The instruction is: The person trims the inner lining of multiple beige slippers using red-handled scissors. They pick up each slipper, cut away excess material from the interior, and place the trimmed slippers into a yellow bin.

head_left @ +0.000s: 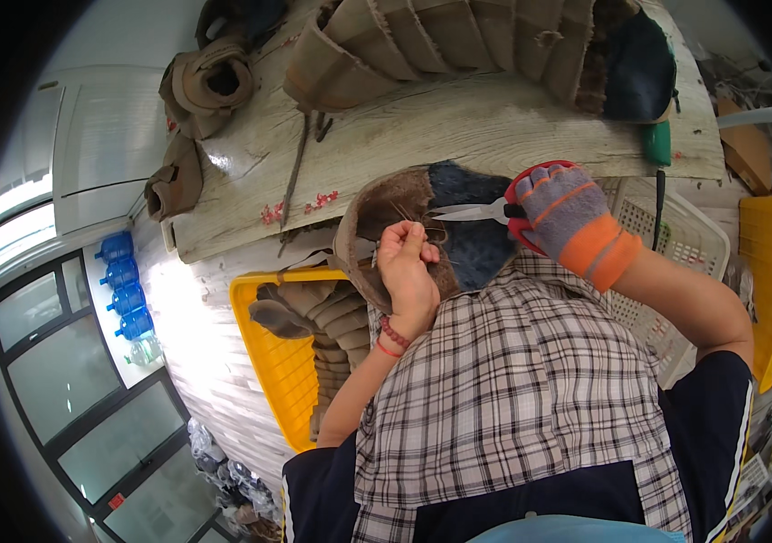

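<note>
My bare left hand (408, 270) is closed in a pinch on thin brown threads (415, 214) that stand up from a shoe upper. This shoe upper (476, 252) lies across my lap against the table edge, with brown fuzzy lining and a dark blue toe part. In my right hand (567, 213), gloved in grey and orange, a pair of scissors (472, 214) with red handles is gripped. Their blades point left, with the tips close to the threads above my left fingertips. Whether the blades touch a thread is too small to tell.
On the wooden table (422, 136) lies a nested row of tan shoe uppers (449, 41), with loose ones at left. A green-handled tool (656, 143) hangs at its edge. A yellow crate (263, 380) of uppers stands left, a white basket (703, 240) right.
</note>
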A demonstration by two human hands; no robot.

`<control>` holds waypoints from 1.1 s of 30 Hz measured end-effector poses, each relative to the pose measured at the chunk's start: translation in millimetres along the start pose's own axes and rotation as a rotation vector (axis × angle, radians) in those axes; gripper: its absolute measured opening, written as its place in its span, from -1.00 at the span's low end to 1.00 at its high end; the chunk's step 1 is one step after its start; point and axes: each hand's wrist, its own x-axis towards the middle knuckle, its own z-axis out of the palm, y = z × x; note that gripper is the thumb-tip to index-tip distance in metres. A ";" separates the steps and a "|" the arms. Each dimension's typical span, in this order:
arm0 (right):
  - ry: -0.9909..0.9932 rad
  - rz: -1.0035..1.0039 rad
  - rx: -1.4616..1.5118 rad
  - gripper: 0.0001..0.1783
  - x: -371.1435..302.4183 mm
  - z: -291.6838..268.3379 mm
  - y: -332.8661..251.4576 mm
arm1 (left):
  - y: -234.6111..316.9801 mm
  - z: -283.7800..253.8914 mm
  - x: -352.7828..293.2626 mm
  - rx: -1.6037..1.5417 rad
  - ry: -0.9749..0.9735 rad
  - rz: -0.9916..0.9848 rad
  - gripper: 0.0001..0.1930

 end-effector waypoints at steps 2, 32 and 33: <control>-0.020 0.001 0.018 -0.61 3.8 1.2 -0.3 | 2.2 3.6 -1.4 0.005 0.000 -0.004 -0.97; -0.167 0.138 0.151 -0.50 12.2 2.1 -2.8 | 26.8 3.2 -8.7 0.245 -0.067 0.188 -0.97; -0.160 0.157 0.149 -0.47 6.3 3.3 2.5 | 32.1 5.8 -9.6 0.356 -0.064 0.224 -0.96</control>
